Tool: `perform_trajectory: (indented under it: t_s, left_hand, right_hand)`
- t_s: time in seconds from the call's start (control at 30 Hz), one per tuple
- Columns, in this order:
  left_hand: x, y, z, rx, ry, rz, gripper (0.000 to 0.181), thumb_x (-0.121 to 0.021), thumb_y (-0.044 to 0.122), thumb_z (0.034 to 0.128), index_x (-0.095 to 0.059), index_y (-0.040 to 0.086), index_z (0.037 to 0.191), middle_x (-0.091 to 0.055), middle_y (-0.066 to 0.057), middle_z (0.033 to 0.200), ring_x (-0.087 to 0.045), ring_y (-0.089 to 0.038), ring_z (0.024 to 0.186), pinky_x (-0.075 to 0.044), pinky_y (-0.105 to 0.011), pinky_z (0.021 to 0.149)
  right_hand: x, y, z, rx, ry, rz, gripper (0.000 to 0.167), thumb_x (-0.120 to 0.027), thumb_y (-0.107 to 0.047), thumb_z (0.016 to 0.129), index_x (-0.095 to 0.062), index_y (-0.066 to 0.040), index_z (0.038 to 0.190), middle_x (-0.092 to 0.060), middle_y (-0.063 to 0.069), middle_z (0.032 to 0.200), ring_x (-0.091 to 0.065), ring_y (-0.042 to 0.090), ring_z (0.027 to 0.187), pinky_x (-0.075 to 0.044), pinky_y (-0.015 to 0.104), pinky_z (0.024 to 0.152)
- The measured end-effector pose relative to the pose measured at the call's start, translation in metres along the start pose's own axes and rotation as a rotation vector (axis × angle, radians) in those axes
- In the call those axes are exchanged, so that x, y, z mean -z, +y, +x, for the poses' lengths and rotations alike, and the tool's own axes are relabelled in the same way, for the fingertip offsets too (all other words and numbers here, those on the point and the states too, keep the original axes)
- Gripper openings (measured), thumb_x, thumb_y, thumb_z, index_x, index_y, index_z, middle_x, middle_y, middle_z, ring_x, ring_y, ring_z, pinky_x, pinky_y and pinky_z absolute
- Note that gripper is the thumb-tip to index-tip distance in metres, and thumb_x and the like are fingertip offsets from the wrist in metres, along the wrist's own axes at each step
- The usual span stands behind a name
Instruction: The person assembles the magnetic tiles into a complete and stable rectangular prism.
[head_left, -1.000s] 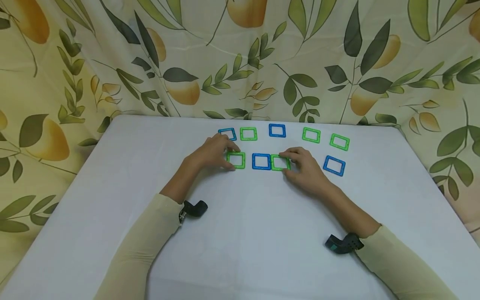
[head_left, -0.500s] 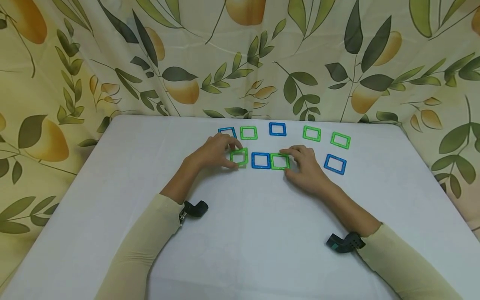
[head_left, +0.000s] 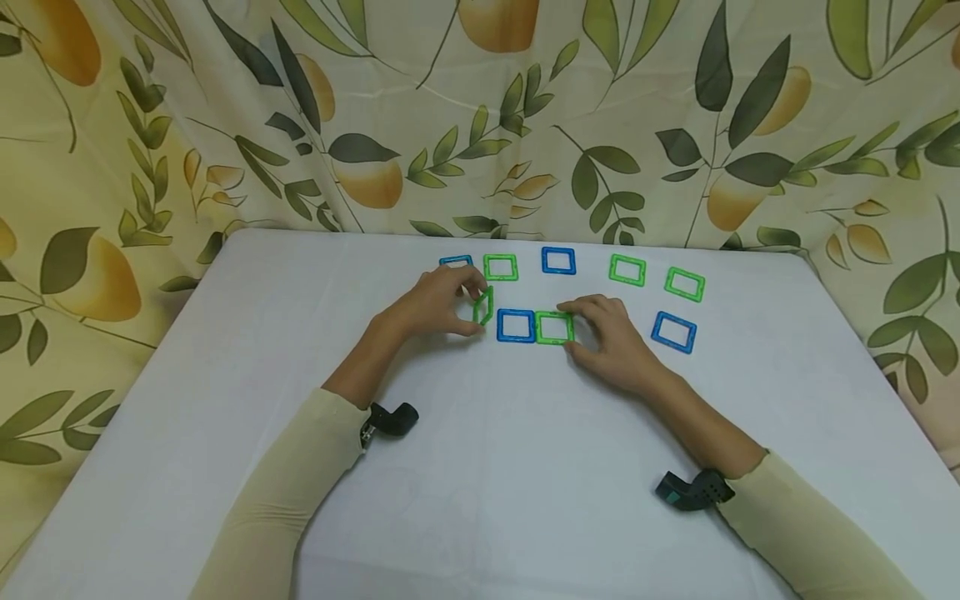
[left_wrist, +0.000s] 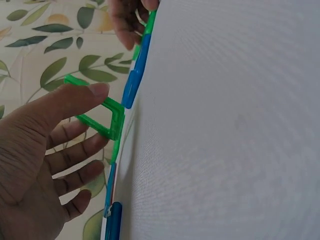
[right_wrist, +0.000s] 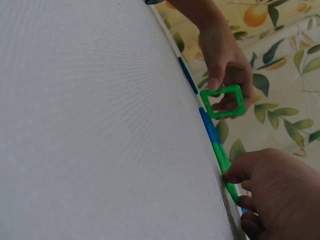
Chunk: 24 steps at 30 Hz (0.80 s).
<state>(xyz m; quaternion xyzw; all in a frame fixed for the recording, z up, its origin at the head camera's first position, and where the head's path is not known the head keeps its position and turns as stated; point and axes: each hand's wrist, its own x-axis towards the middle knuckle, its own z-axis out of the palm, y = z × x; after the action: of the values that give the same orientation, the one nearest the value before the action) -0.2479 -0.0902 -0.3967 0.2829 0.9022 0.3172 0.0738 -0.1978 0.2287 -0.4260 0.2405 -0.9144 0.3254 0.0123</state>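
In the head view my left hand (head_left: 442, 302) pinches a green square magnetic tile (head_left: 490, 307) between thumb and fingers. That tile, an open frame, stands on edge beside the left side of a flat blue tile (head_left: 516, 339); whether they touch, I cannot tell. Against the blue tile's right side lies a second green tile (head_left: 553, 341), flat on the table. My right hand (head_left: 611, 342) grips its right part, thumb at the near edge and fingers at the far edge. In the left wrist view the raised green tile (left_wrist: 117, 122) tilts up from the tabletop.
Behind the hands lie a partly hidden blue tile (head_left: 456, 258), a green tile (head_left: 501, 278), another blue one (head_left: 558, 272) and two more green tiles (head_left: 627, 283). A separate blue tile (head_left: 671, 345) sits right of my right hand. A patterned curtain (head_left: 450, 108) hangs behind the white table (head_left: 480, 467).
My left hand has lifted its green tile from lying flat to standing on edge and moved it right, toward the blue tile. The joined blue and green pair has slid slightly left with my right hand.
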Motion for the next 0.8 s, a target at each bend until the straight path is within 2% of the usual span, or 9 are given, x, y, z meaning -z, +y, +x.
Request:
perform_trajectory:
  t_s: [0.3,0.6,0.8]
  left_hand:
    - [0.0014,0.0035,-0.0006,-0.021,0.005,-0.020,0.058,-0.094,0.023,0.0793,-0.063,0.007,0.126,-0.070,-0.003,0.117,-0.055,-0.025,0.116,-0.037,-0.043,0.104]
    - [-0.0012,0.0035,0.0011,-0.076,0.023,-0.126,0.055,-0.093,0.013,0.0794,-0.062,0.002,0.124,-0.071,-0.006,0.116,-0.057,-0.026,0.116,-0.047,-0.037,0.102]
    - [-0.0035,0.0022,0.0024,-0.075,0.022,-0.163,0.056,-0.093,0.013,0.0794,-0.062,0.002,0.125,-0.069,-0.007,0.116,-0.059,-0.024,0.114,-0.047,-0.034,0.102]
  right_hand:
    - [0.0000,-0.0010,-0.0003,0.023,-0.001,0.000,0.051,-0.077,-0.010,0.091,-0.064,-0.005,0.140,-0.057,0.016,0.141,-0.044,0.036,0.126,-0.035,0.056,0.104]
    - [-0.0014,0.0005,0.0000,0.046,0.004,0.002,0.050,-0.080,-0.013,0.092,-0.065,-0.006,0.139,-0.060,0.014,0.141,-0.046,0.035,0.127,-0.036,0.055,0.105]
    - [-0.0011,0.0013,0.0005,0.070,0.013,0.005,0.049,-0.081,-0.013,0.092,-0.065,-0.005,0.138,-0.061,0.014,0.139,-0.047,0.035,0.125,-0.036,0.054,0.103]
